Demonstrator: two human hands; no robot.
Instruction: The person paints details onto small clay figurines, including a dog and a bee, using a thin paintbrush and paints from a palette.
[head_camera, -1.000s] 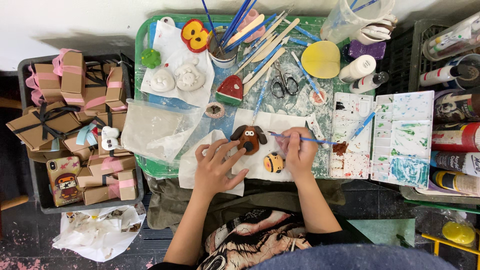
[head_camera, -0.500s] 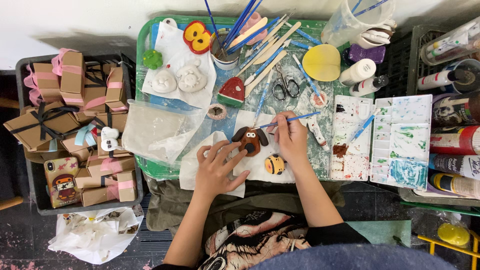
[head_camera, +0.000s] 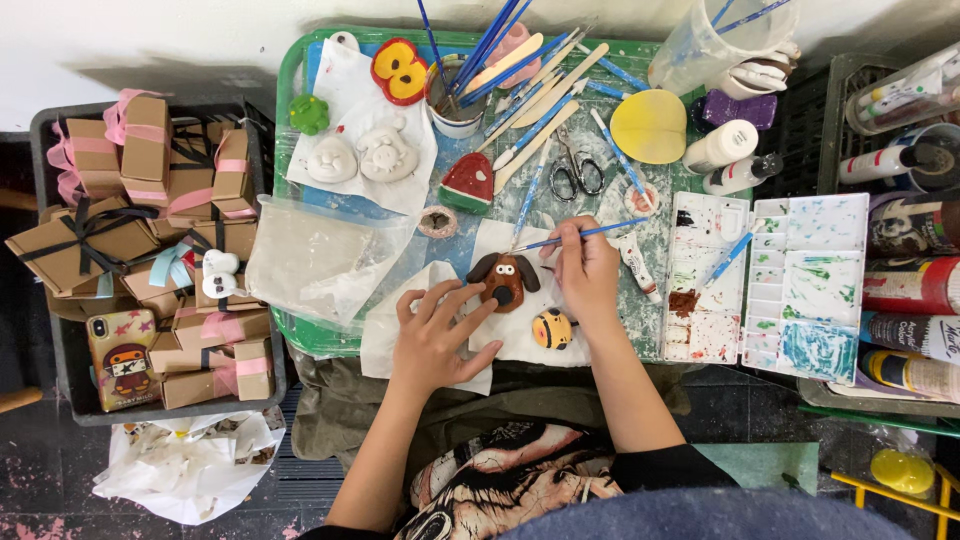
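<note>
The brown dog-head clay figure with a black nose (head_camera: 503, 281) lies face up on a sheet of white paper (head_camera: 432, 340), near the front edge of the green paint-spattered worktop (head_camera: 300, 330). The person's left hand (head_camera: 437, 335) rests on the paper just to the left of the dog figure, fingers spread wide and gripping nothing, the fingertips reaching to its edge; whether they actually touch it I cannot tell. The right hand (head_camera: 585, 270) sits just right of the dog figure, fingers pinched shut around a thin blue-handled paintbrush (head_camera: 590, 234), whose handle slants up and away to the right while the bristle end points toward the figure's top. Just below and to the right of the dog figure, under the right wrist, lies a small round yellow-and-black striped bee figure (head_camera: 552, 328). Farther right of the dog figure stands a white plastic paint palette (head_camera: 765, 285) smeared with green, blue and reddish brown. Above the dog figure are a red watermelon-slice clay piece (head_camera: 469, 184), a pair of scissors (head_camera: 575, 172) and a white cup crammed with brushes (head_camera: 455, 100). Well to the left of the dog figure, beyond the worktop's edge, a dark crate holds brown cardboard gift boxes tied with pink and black ribbon (head_camera: 150, 230).
</note>
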